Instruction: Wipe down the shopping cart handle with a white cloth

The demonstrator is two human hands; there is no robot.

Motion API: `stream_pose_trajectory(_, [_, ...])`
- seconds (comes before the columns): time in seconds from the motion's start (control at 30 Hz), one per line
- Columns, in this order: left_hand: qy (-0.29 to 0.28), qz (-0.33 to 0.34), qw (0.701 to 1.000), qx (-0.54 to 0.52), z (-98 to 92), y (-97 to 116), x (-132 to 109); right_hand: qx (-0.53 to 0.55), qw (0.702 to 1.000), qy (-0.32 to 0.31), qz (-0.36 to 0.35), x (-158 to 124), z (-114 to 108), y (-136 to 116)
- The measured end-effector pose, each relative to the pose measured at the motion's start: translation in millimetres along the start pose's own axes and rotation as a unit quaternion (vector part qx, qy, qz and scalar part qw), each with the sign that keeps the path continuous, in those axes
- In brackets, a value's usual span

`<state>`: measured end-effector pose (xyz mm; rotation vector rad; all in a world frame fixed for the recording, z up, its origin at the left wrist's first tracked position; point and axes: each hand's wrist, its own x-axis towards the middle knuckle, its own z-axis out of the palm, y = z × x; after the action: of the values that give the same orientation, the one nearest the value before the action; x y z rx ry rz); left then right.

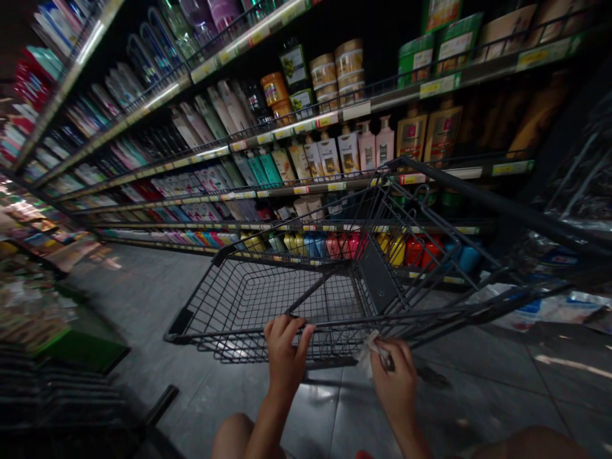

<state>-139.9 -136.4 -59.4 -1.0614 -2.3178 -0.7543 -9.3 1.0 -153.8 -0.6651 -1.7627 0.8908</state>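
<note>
Dim shop aisle. Tiered shelves [287, 134] run behind the cart [248, 293] from far left to far right, stocked with rows of bottles and edged with yellow price strips; grey tiled floor [143, 299] below.

Left of the cart: a low green-based display [81, 347] stands well apart from it, its goods blurred.

Centre: the cart, a black wire basket, stands on the floor with its long axis tilted across the view. Its basket shows no goods. A dark folding flap [377, 280] leans inside the cart toward its right side. Behind the cart, the lowest shelf carries yellow, blue and red bottles [406, 248]; above the cart, brown-lidded jars [337, 70] and pale pink pump bottles [375, 143] stand on higher tiers.

Near edge of the cart: the left hand [285, 357] is closed over the near bar [335, 326], fingers curled over its top, forearm rising from the lower edge of the view.

Just right of it, also at the near bar: the right hand [396, 376] pinches a scrap of white paper [369, 350] between thumb and fingers. The paper touches the bar. Whether this hand also grips the bar cannot be told.

Right of the cart: clear plastic-wrapped packs [540, 306] lie low beside it, details too dark to read.
</note>
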Motion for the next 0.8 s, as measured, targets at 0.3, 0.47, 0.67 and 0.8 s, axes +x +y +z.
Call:
stream_pose_trajectory(0.3, [0.022, 0.009, 1.0, -0.011, -0.2, 4, 2, -0.03, 0.991, 0.12, -0.046, 44, -38, -40])
stream_pose_trajectory(0.47, [0.017, -0.003, 1.0, -0.016, -0.5, 4, 0, -0.056, 0.992, 0.106, -0.049, 49, -34, -36])
stream_pose_trajectory(0.67, [0.013, -0.02, 1.0, -0.014, -0.4, 9, 0, -0.075, 0.99, 0.11, -0.053, 36, -26, -26])
stream_pose_trajectory(0.8, [0.017, -0.018, 1.0, -0.017, 0.7, 13, 2, -0.067, 0.994, 0.073, -0.051, 26, -21, -19])
